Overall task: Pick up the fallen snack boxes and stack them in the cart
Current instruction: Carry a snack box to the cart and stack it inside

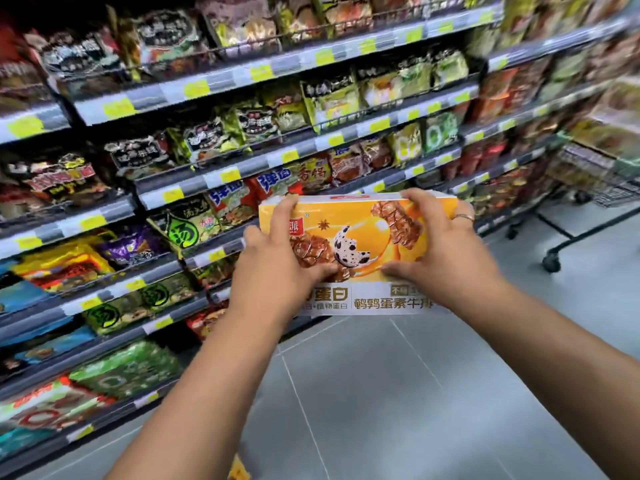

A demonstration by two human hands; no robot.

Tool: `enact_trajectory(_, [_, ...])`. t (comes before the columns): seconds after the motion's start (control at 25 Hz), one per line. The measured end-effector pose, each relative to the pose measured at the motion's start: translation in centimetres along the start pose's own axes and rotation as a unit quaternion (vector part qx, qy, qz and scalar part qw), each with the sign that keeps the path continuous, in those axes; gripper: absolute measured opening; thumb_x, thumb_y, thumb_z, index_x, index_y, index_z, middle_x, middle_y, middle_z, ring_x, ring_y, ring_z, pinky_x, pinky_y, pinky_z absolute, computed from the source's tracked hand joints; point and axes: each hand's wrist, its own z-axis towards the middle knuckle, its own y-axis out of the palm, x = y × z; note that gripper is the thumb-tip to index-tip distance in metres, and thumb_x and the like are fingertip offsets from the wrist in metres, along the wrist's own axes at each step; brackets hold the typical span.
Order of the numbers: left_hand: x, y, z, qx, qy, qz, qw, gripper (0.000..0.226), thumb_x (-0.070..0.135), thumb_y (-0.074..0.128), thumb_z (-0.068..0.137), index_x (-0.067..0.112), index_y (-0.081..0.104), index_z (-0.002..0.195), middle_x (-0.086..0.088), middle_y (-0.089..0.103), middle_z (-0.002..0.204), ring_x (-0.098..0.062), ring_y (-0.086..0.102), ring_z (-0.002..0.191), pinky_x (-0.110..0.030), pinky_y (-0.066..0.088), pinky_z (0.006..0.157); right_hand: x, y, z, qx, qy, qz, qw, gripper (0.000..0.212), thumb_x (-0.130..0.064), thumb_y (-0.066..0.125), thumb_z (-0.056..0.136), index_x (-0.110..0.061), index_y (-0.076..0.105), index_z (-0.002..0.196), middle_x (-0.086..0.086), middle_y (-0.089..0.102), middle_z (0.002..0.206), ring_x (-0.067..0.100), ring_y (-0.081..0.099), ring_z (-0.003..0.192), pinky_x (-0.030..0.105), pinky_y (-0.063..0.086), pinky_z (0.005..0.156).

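Observation:
An orange and white snack box (360, 237) with a quail egg picture is held up in front of me, above the floor, its printed face toward me. My left hand (277, 261) grips its left end, fingers over the top edge and thumb on the front. Gripping its right end is my right hand (443, 251), which wears a ring. A wire shopping cart (595, 181) stands at the far right of the aisle, past the box. A bit of another orange pack (239, 471) shows on the floor at the bottom edge.
Long shelves (166, 199) packed with snack bags run along the left and back. Grey tiled floor (381, 393) spreads out below my arms. The cart's black frame and wheels (550, 261) stand on the floor to the right.

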Motion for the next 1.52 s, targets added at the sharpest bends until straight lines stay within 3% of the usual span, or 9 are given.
enact_trajectory(0.36, [23.5, 13.4, 11.7, -0.052, 0.126, -0.049, 0.989, 0.103, 0.058, 0.080, 0.064, 0.055, 0.009, 0.139, -0.010, 0.040, 0.123, -0.035, 0.056, 0.104, -0.044, 0.048, 0.091, 19.6, -14.5, 10.3, 0.108, 0.086, -0.012, 0.990, 0.093, -0.039, 0.083, 0.070, -0.052, 0.022, 0.139, 0.012, 0.029, 0.133, 0.034, 0.058, 0.100, 0.038, 0.047, 0.088])
enact_trajectory(0.72, [39.5, 28.9, 26.2, -0.123, 0.238, -0.061, 0.961, 0.105, 0.057, 0.083, 0.062, 0.054, 0.012, 0.140, -0.010, 0.043, 0.120, -0.034, 0.055, 0.106, -0.041, 0.046, 0.091, 36.0, -19.4, 23.5, 0.180, 0.211, -0.005, 0.961, 0.093, -0.037, 0.083, 0.069, -0.055, 0.021, 0.135, 0.011, 0.025, 0.141, 0.035, 0.060, 0.096, 0.036, 0.047, 0.089])
enact_trajectory(1.12, [58.8, 42.4, 46.4, -0.195, 0.372, -0.050, 0.906, 0.105, 0.060, 0.080, 0.064, 0.053, 0.010, 0.142, -0.010, 0.041, 0.119, -0.035, 0.055, 0.105, -0.040, 0.045, 0.093, 49.4, -26.9, 42.6, 0.261, 0.328, -0.009, 0.908, 0.091, -0.035, 0.081, 0.071, -0.054, 0.023, 0.138, 0.011, 0.026, 0.138, 0.037, 0.062, 0.091, 0.036, 0.047, 0.085])
enact_trajectory(1.36, [71.8, 52.5, 55.3, -0.213, 0.392, -0.040, 0.894, 0.106, 0.058, 0.081, 0.065, 0.049, 0.011, 0.145, -0.013, 0.042, 0.122, -0.038, 0.055, 0.107, -0.041, 0.044, 0.095, 62.1, -31.8, 53.7, 0.286, 0.332, 0.007, 0.899, 0.090, -0.031, 0.081, 0.072, -0.053, 0.024, 0.139, 0.013, 0.026, 0.138, 0.036, 0.062, 0.091, 0.038, 0.048, 0.093])
enact_trajectory(1.52, [80.0, 58.8, 60.4, -0.226, 0.378, -0.040, 0.897, 0.105, 0.056, 0.081, 0.066, 0.050, 0.011, 0.145, -0.012, 0.042, 0.125, -0.035, 0.054, 0.110, -0.039, 0.044, 0.094, 70.3, -36.4, 61.2, 0.266, 0.335, -0.001, 0.904, 0.089, -0.031, 0.079, 0.074, -0.054, 0.022, 0.138, 0.011, 0.026, 0.138, 0.037, 0.061, 0.090, 0.039, 0.050, 0.088])
